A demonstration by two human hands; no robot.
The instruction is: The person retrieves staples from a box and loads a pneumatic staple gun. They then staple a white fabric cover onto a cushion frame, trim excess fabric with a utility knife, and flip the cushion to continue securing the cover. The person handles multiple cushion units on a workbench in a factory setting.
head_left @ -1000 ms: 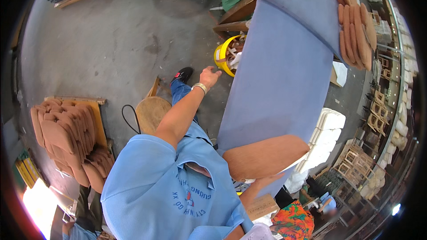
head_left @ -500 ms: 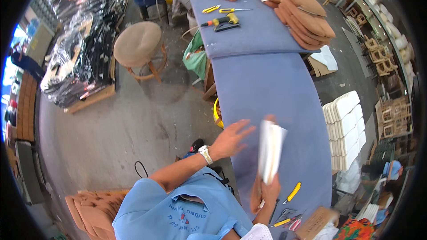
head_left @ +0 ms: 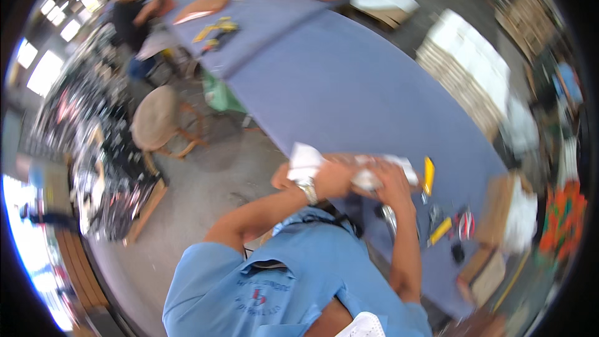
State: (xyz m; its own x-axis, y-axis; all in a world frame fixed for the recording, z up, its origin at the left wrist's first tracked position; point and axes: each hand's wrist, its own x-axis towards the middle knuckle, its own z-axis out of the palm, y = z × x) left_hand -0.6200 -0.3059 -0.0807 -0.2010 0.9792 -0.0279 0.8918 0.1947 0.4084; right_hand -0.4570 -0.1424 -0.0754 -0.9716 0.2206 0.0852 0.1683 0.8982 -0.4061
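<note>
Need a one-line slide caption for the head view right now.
Both hands, left hand and right hand, press a white sheet onto the blue-covered table.

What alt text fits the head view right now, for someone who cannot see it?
A person in a blue shirt presses both hands, left hand and right hand, onto a white sheet at the near edge of a long blue table. A yellow tool lies beside the right hand; a round stool stands to the left.

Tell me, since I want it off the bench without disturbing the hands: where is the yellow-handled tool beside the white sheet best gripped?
Probably at the middle of the slim yellow-handled tool, fingers across its narrow width, coming from the right. It lies flat on the blue-covered table, and the right hand with the white sheet crowds its left side.
</note>
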